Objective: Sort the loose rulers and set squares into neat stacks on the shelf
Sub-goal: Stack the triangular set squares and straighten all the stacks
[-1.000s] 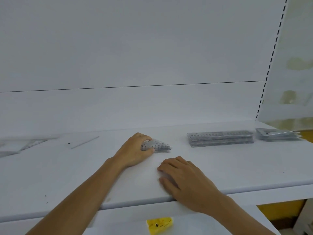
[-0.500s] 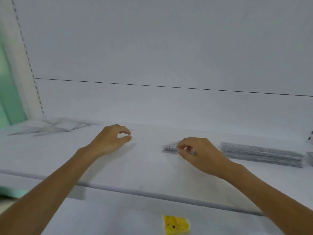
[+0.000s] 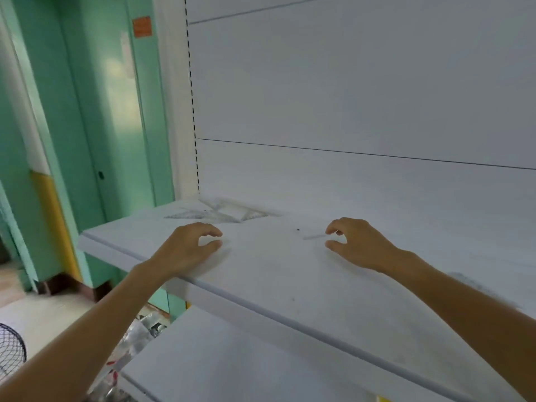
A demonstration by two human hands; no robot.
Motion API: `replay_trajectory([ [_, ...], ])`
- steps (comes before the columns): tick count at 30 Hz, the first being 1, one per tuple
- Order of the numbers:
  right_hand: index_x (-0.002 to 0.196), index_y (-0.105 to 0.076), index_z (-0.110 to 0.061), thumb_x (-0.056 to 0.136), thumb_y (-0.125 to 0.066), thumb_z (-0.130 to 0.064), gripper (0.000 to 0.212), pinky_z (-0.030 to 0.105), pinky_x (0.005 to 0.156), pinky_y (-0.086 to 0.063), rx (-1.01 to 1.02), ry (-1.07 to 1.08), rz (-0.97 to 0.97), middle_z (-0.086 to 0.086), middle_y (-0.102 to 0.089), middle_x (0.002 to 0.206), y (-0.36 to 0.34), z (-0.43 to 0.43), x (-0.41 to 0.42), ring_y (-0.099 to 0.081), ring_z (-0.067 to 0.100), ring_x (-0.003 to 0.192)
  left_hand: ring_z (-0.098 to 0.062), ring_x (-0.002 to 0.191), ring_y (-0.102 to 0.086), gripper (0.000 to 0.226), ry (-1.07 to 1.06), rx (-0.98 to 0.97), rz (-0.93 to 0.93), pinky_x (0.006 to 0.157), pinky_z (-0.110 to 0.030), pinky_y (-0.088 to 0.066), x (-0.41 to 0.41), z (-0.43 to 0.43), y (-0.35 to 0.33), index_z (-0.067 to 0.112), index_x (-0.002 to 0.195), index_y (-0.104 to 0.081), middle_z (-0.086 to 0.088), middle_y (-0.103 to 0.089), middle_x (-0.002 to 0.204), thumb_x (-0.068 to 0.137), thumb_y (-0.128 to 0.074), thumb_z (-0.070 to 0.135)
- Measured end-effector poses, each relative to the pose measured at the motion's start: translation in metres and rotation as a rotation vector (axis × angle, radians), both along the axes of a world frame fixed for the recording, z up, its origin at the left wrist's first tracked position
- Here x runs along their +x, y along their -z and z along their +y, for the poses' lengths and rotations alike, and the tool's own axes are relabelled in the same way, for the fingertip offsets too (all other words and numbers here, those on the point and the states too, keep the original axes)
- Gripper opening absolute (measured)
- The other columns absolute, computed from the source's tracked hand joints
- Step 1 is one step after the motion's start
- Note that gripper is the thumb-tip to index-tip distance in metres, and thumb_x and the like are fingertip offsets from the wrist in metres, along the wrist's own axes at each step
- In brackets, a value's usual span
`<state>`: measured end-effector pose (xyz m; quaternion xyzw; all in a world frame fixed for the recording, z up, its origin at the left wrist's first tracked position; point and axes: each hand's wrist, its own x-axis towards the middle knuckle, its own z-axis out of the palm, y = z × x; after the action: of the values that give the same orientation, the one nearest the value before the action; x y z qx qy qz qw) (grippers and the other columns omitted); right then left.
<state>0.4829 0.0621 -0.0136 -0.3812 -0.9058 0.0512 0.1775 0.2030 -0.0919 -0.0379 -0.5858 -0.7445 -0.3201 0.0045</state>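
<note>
A loose heap of clear set squares and rulers point(image 3: 221, 213) lies at the far left end of the white shelf point(image 3: 290, 274), against the back panel. My left hand point(image 3: 190, 249) hovers just in front of the heap, fingers curled and apart, holding nothing. My right hand point(image 3: 358, 245) is further right at the same depth, thumb and forefinger apart. A thin clear ruler point(image 3: 314, 236) lies flat on the shelf with its end at those fingertips. A blurred grey stack point(image 3: 475, 284) shows behind my right forearm.
The shelf ends at its left corner point(image 3: 84, 237), beside a green wall and door point(image 3: 95, 111). A lower shelf point(image 3: 232, 369) sits below. Plastic packets point(image 3: 136, 340) and a fan grille point(image 3: 10, 352) are on the floor side at lower left.
The view has swung left along the shelf. My right hand has let go of the small set-square stack and moved left. Both hands now sit near the loose heap.
</note>
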Motion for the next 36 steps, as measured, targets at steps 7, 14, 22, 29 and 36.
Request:
replay_trajectory([
  [7, 0.130, -0.047, -0.014, 0.087, -0.060, -0.030, 0.048, 0.031, 0.099, -0.037, -0.176, 0.178, -0.031, 0.006, -0.048, 0.137, 0.007, 0.030, -0.053, -0.045, 0.022, 0.125, -0.011, 0.114, -0.049, 0.024, 0.043, -0.048, 0.059, 0.089, -0.015, -0.028, -0.073, 0.028, 0.003, 0.019, 0.111, -0.062, 0.003, -0.057, 0.125, 0.090, -0.056, 0.028],
  [14, 0.111, -0.063, -0.017, 0.084, -0.061, -0.041, 0.036, 0.031, 0.095, -0.043, -0.118, 0.269, -0.015, 0.000, -0.062, 0.115, 0.023, 0.029, -0.082, -0.055, 0.017, 0.108, -0.018, 0.123, -0.044, 0.044, 0.067, -0.129, 0.134, 0.101, -0.030, -0.033, -0.110, 0.077, 0.009, 0.018, 0.126, -0.051, -0.001, -0.050, 0.134, 0.089, -0.054, 0.041],
  [22, 0.112, -0.058, -0.022, 0.082, -0.063, -0.046, 0.039, 0.025, 0.085, -0.039, -0.083, 0.181, 0.042, -0.004, -0.052, 0.110, 0.027, 0.016, -0.111, -0.048, 0.013, 0.104, -0.015, 0.142, -0.015, 0.064, 0.076, -0.350, 0.286, 0.115, -0.045, -0.012, -0.115, 0.112, 0.010, 0.023, 0.145, -0.023, 0.003, -0.018, 0.155, 0.092, -0.037, 0.055],
  [29, 0.102, -0.068, -0.019, 0.077, -0.070, -0.042, 0.035, 0.023, 0.083, -0.044, -0.158, 0.205, 0.084, -0.004, -0.063, 0.105, 0.022, 0.022, -0.115, -0.054, 0.009, 0.089, -0.023, 0.116, -0.051, 0.046, 0.143, -0.267, 0.240, 0.095, -0.034, -0.037, -0.112, 0.119, 0.011, 0.012, 0.116, -0.056, -0.003, -0.057, 0.125, 0.092, -0.042, 0.049],
  [36, 0.100, -0.056, -0.014, 0.096, -0.039, -0.039, 0.030, 0.028, 0.074, -0.039, 0.171, 0.198, -0.304, 0.004, -0.061, 0.087, 0.013, 0.013, -0.132, -0.055, 0.025, 0.083, -0.028, 0.094, -0.055, 0.036, 0.212, -0.206, 0.489, 0.074, -0.032, -0.034, -0.105, 0.118, 0.010, 0.010, 0.093, -0.050, -0.008, -0.060, 0.098, 0.100, -0.026, 0.036],
])
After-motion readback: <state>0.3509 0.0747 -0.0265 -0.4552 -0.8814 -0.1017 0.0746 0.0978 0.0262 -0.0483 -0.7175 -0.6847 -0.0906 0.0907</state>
